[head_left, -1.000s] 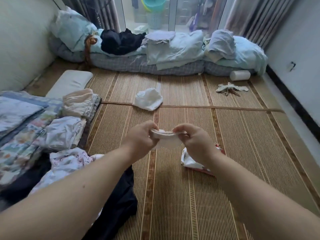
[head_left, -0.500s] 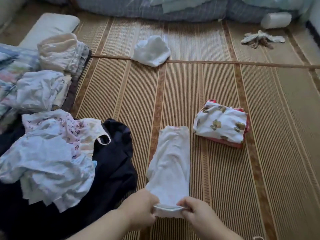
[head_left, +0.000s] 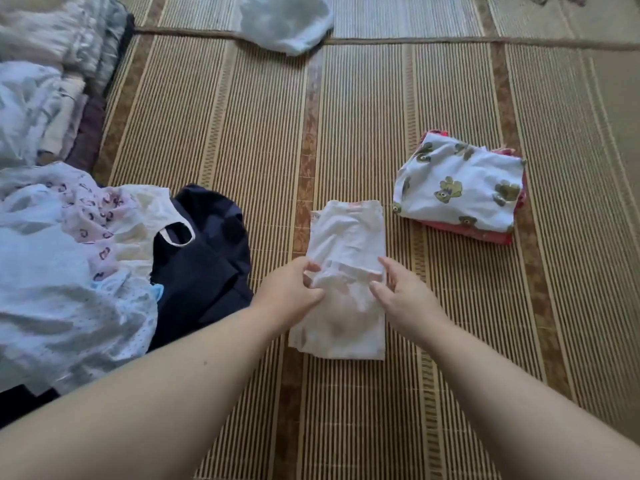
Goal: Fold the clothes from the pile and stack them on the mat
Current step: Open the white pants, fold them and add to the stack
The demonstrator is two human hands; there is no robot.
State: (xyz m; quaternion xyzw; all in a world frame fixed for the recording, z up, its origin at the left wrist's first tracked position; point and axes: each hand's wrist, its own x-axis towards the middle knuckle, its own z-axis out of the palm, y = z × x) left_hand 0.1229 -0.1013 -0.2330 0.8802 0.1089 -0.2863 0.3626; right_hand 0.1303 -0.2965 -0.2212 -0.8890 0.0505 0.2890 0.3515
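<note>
Folded up since a moment ago, the near end of the white garment (head_left: 349,237) now lies doubled over its middle, and both hands have come forward with it. Underneath spreads the woven straw mat (head_left: 242,133), ribbed in fine stripes with brown patterned bands. At nine o'clock the loose pile (head_left: 69,271) heaps up in rumpled, dotted and heart-printed cotton, partly over a dark navy garment (head_left: 207,258). At ten o'clock folded stacks (head_left: 41,98) show their layered edges. The white garment sits at the centre as a soft, narrow oblong, flat on the mat. At two o'clock a squarish folded stack (head_left: 460,192), white with olive animal prints, rests on a red piece (head_left: 467,232). A crumpled white cloth (head_left: 284,22) lies at twelve o'clock. The left hand (head_left: 289,294) pinches the fold's left edge with curled fingers; the right hand (head_left: 401,296) nips its right edge between thumb and fingers.
</note>
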